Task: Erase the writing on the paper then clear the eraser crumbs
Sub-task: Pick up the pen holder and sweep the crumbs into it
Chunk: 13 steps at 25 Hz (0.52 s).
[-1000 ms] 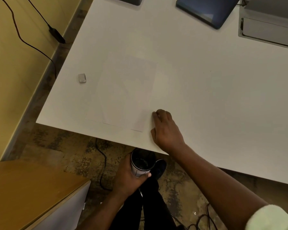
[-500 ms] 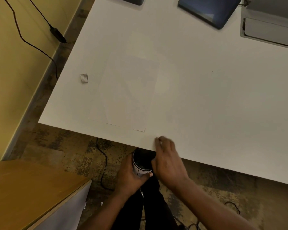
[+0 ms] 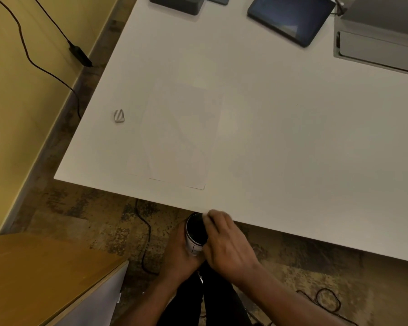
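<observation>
Erasing: judged complete. The paper [image 3: 177, 137] shows no legible writing, only faint creases.
Paper position: flat on the desk [image 3: 292, 149], just beyond the right hand's fingers [image 3: 213, 220] and slightly to their left.
Eraser [image 3: 119, 116]: set down on the desk well to the left of the fingers, beside the paper but apart from it.
Left hand [image 3: 178, 260]: fingers wrapped round a cup [image 3: 196, 229] held just below the desk edge.
Right hand [image 3: 229, 245]: at the desk edge over the cup mouth. Its fingers are close together and lightly bent, with nothing visibly pinched. The hand is blurred.
Crumbs: too small to see.
Remaining: judged to be the last sweep into the cup, then a residue check.

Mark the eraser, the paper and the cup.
eraser [image 3: 119, 115], head view, ribbed top face.
paper [image 3: 179, 135], head view, middle of the sheet.
cup [image 3: 195, 228], head view, dark inside.
</observation>
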Available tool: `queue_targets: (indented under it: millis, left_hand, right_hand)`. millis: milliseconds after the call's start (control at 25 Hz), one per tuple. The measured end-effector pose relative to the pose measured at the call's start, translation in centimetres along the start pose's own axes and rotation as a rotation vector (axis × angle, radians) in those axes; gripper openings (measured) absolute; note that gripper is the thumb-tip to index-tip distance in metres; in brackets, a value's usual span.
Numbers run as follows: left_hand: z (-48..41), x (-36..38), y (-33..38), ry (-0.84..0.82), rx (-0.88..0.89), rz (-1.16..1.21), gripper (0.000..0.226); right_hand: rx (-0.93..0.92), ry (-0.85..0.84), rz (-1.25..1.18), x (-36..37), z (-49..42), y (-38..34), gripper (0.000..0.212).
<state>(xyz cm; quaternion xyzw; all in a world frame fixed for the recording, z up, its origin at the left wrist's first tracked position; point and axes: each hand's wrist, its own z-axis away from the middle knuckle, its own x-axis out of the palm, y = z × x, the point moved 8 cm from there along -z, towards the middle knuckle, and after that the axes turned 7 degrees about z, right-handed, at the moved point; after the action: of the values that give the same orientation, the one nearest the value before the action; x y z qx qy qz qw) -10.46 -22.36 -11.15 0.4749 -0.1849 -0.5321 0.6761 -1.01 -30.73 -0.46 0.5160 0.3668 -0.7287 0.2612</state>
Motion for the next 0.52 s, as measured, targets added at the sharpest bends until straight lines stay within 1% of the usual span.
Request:
queue_targets:
  millis: [80, 120, 200, 240, 280, 320, 400, 440, 480, 520]
  left_hand:
    - [0.2, -0.1, 0.1, 0.001, 0.012, 0.028, 0.088]
    - [0.4, -0.2, 0.1, -0.007, 0.016, 0.031, 0.088]
    - [0.5, -0.3, 0.6, -0.023, 0.047, 0.018, 0.081]
    - [0.5, -0.5, 0.8, -0.027, 0.065, 0.011, 0.08]
    - [0.8, -0.8, 0.7, -0.037, 0.08, 0.013, 0.082]
    - [1.0, -1.0, 0.6, -0.059, 0.1, 0.018, 0.083]
    - [1.6, -1.6, 0.3, -0.081, 0.121, 0.001, 0.088]
    - [1.8, -1.5, 0.3, -0.081, 0.123, -0.011, 0.09]
    - [2.3, -1.3, 0.6, -0.107, 0.11, -0.007, 0.088]
    - [2.7, -1.1, 0.5, -0.109, 0.099, -0.007, 0.083]
  right_hand:
    - [0.108, 0.05, 0.011, -0.8, -0.5, 1.5, 0.055]
    - [0.092, 0.043, 0.01, -1.0, -0.4, 1.1, 0.052]
    - [-0.036, 0.048, -0.016, -1.1, 0.2, -1.2, 0.045]
    - [-0.071, 0.061, -0.047, -1.7, 0.4, -1.8, 0.043]
    - [-0.066, 0.077, -0.075, -2.8, 0.4, -1.9, 0.04]
    - [-0.036, 0.12, -0.09, -4.0, 0.1, -1.5, 0.033]
    - [0.004, 0.27, -0.097, -7.9, -0.4, -1.1, 0.008]
    - [0.006, 0.322, -0.127, -9.7, -0.4, -1.2, 0.01]
    - [-0.012, 0.337, -0.156, -10.6, -0.1, -1.7, 0.019]
    - [-0.044, 0.288, -0.173, -10.4, 0.1, -2.4, 0.019]
